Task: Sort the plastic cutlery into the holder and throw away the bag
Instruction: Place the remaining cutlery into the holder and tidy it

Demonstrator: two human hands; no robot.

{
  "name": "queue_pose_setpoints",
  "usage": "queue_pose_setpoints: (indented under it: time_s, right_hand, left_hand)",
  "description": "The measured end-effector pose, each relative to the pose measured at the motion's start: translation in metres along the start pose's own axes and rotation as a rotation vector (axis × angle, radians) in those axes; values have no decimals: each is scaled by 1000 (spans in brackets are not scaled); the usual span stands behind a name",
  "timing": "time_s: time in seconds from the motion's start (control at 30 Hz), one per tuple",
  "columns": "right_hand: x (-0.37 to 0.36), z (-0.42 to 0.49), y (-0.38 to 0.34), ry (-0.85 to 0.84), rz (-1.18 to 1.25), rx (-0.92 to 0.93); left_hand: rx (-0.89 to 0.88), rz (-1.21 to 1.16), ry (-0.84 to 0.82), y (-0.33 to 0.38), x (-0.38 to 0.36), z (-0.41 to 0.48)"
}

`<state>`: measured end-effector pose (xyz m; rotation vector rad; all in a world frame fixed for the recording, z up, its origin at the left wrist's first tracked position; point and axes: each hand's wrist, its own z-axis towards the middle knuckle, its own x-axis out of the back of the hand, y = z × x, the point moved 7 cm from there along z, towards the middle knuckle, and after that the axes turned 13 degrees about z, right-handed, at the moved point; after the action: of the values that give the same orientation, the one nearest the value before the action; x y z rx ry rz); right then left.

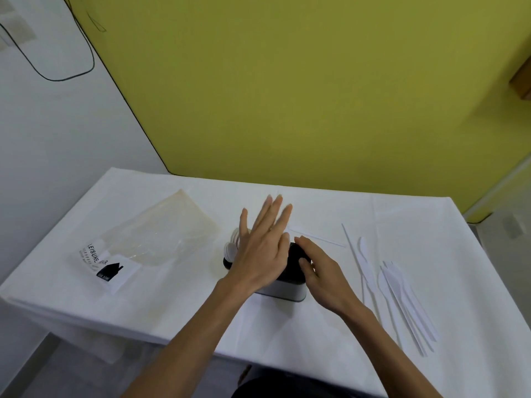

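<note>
- Left hand (pixel 260 254) is flat with its fingers straight and spread over the black-topped cutlery holder (pixel 287 291); right hand (pixel 324 278) rests loosely bent fingers on the holder's end, gripping nothing
- Loose white knives and forks (pixel 402 294) lie right of the right hand, the nearer hand, handles pointing towards the person
- Clear bag (pixel 161 234) lies left of the left hand; its label reads "LEISURE", smaller print unreadable
</note>
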<state>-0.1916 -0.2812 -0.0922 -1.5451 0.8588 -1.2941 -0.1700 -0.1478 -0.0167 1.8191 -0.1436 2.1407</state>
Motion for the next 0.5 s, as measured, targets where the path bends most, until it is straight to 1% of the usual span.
queue_pose_setpoints:
  time_s: [0.07, 0.13, 0.23, 0.3, 0.4, 0.47, 0.5]
  right_hand:
    - [-2, 1, 2, -17, -13, 9]
    - [-2, 2, 3, -22, -22, 7]
    - [-1, 2, 1, -22, 6, 3]
    - [3, 4, 4, -19, 64, -46]
    - [33, 10, 19, 93, 85, -138]
    - [56, 21, 39, 189, -4, -169]
    - [63, 30, 51, 206, -64, -193]
  left_hand:
    - [-78, 139, -14, 5, -11, -3]
    - [-94, 231, -33, 3, -17, -5]
    - [-117, 280, -65, 0, -18, -6]
    - [-103, 303, -126, -3, -17, -5]
    - [-70, 282, -200, 1, -14, -2]
    - [-67, 250, -197, 8, -9, 3]
    - [-71, 225, -186, 12, -8, 7]
